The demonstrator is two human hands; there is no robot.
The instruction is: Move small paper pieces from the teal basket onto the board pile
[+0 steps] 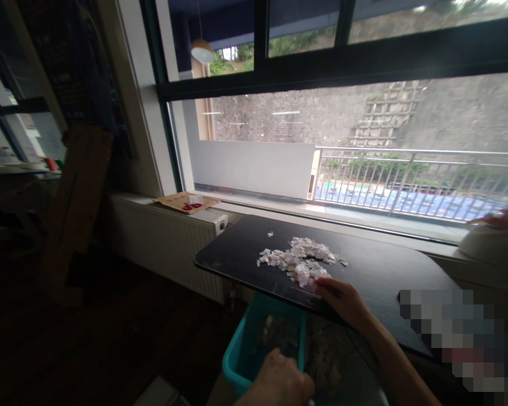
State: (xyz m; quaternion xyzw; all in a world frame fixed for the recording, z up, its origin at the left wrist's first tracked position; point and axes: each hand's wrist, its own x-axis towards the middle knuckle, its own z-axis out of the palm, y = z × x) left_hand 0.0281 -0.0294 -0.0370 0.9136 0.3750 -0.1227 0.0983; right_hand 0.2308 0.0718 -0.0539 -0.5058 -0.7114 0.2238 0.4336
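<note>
As the head view shows, the right hand (342, 303) reaches over the black table (376, 265), fingertips at the near edge of the paper scraps (302, 260) — heaped there probably for easy reach; whether it pinches any, I cannot tell. The left hand (281, 379) curls beside the teal bin (238, 342) — its grip hidden. The bin sits below the table's edge, seemingly to stay handy.

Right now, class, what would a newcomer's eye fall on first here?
Probably the heap of pale paper scraps on the black table, with the right hand at the heap's near edge. Next, the turquoise bin by the table's near edge, with the left hand at its near side.
</note>
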